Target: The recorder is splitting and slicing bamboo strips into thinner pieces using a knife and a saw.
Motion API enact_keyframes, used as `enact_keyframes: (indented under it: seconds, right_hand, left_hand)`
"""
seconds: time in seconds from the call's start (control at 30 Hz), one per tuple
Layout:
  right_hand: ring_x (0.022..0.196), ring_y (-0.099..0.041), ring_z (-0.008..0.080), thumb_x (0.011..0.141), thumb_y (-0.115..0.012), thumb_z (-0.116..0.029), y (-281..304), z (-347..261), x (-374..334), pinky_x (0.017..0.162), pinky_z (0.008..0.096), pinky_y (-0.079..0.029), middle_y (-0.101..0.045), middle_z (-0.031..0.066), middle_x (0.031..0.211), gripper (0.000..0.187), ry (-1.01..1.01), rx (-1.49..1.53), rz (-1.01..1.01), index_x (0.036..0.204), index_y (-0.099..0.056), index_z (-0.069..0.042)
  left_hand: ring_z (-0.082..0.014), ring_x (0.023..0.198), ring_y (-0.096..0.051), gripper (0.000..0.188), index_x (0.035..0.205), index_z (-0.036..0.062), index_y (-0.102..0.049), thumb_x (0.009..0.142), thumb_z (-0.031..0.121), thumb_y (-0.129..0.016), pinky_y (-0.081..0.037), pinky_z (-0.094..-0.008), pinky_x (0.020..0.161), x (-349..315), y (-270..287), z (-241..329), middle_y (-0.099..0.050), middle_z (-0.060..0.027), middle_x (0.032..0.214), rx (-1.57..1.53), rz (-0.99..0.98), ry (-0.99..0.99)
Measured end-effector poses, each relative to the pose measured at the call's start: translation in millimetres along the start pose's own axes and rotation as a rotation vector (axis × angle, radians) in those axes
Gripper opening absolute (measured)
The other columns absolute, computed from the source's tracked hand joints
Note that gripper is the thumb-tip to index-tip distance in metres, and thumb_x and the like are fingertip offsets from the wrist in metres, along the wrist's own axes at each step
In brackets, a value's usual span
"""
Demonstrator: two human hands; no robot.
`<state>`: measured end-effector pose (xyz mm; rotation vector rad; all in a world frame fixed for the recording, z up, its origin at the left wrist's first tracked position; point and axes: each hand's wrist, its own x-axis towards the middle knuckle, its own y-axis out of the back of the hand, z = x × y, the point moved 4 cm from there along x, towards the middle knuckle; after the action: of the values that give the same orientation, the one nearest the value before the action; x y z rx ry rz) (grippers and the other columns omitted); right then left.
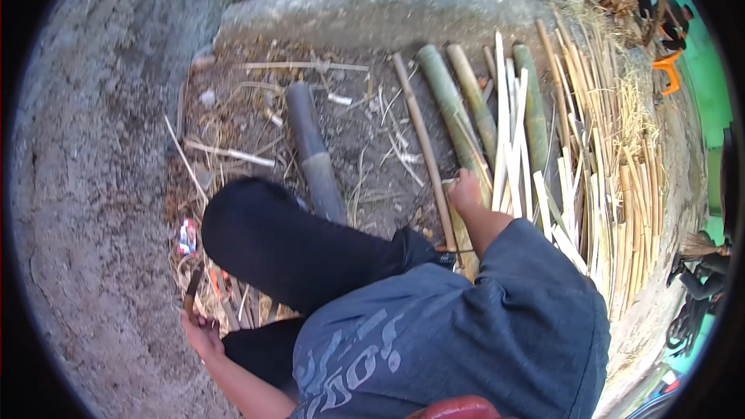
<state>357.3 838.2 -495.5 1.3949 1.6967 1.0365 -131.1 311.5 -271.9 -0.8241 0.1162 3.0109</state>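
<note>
Low on the left, my left hand (203, 335) is closed around a short knife (192, 291) with a dark upper part and a brown lower part, pointing up. Farther forward, to the right of my bent knee, my right hand (466, 191) is closed. A small pale end shows beside its fingers, but I cannot make out what they hold. That hand is at the near end of a thick green bamboo pole (442, 89), next to several pale split bamboo strips (503, 124). A thinner brown bamboo pole (419, 128) lies just to its left.
A dark bamboo pole (314, 151) lies ahead of my knee among shavings. Many thin bamboo sticks (625, 225) are piled at right. A concrete ledge (349, 12) runs along the far side, and an orange-handled tool (667, 71) is at far right. People are partly visible at the right rim.
</note>
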Motion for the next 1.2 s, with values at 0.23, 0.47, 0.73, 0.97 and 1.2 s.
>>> enact_keyframes:
  seconds: [0.23, 0.47, 0.73, 0.97, 1.2]
  right_hand:
    - [0.116, -0.046, 0.0352, 0.078, -0.064, -0.018, 47, 5, 40, 0.097, 0.0462, -0.038, -0.052, 0.0152, 0.120, 0.036, -0.268, -0.121, 0.139, 0.113, -0.060, -0.011]
    - [0.141, -0.019, 0.0318, 0.080, -0.059, -0.018, 104, 41, 40, 0.109, 0.0499, -0.024, -0.026, 0.0152, 0.148, 0.062, -0.754, -0.154, 0.209, 0.138, -0.040, -0.019]
    - [0.129, -0.044, 0.0336, 0.092, -0.052, -0.026, 111, 62, 20, 0.104, 0.0512, -0.032, -0.045, 0.0167, 0.137, 0.049, -0.869, -0.096, -0.091, 0.139, -0.042, -0.017]
    - [0.129, -0.043, 0.0333, 0.095, -0.052, -0.032, 117, 61, 14, 0.102, 0.0507, -0.036, -0.044, 0.0156, 0.134, 0.039, -0.830, -0.105, -0.090, 0.130, -0.048, -0.016]
    - [0.123, -0.048, 0.0336, 0.095, -0.052, -0.036, 120, 57, 4, 0.095, 0.0510, -0.042, -0.050, 0.0151, 0.129, 0.037, -0.709, -0.173, -0.069, 0.124, -0.048, -0.014]
  left_hand:
    - [-0.0124, 0.060, -0.046, 0.038, 0.081, 0.0166, -0.052, 0.092, 0.053, -0.053, -0.037, -0.0314, 0.065, 5, -6, 0, -0.041, 0.0055, 0.061, 0.013, 0.062, 0.023]
    - [-0.0114, 0.060, -0.044, 0.039, 0.079, 0.0187, -0.052, 0.089, 0.057, -0.052, -0.038, -0.0330, 0.067, 7, 4, -2, -0.040, 0.0069, 0.061, 0.102, 0.061, -0.026]
    - [-0.0100, 0.058, -0.039, 0.040, 0.079, 0.0171, -0.048, 0.090, 0.056, -0.051, -0.035, -0.0317, 0.062, 14, 8, 2, -0.036, 0.0072, 0.060, 0.049, 0.038, -0.079]
    - [-0.0173, 0.073, -0.046, 0.035, 0.103, 0.0136, -0.050, 0.096, 0.048, -0.045, -0.041, -0.0359, 0.068, 0, 8, 13, -0.047, -0.0005, 0.086, 0.061, 0.045, -0.082]
    - [-0.0209, 0.080, -0.048, 0.041, 0.123, 0.0099, -0.054, 0.102, 0.041, -0.039, -0.046, -0.0410, 0.066, -11, 26, 16, -0.057, -0.0076, 0.102, 0.076, -0.010, -0.090]
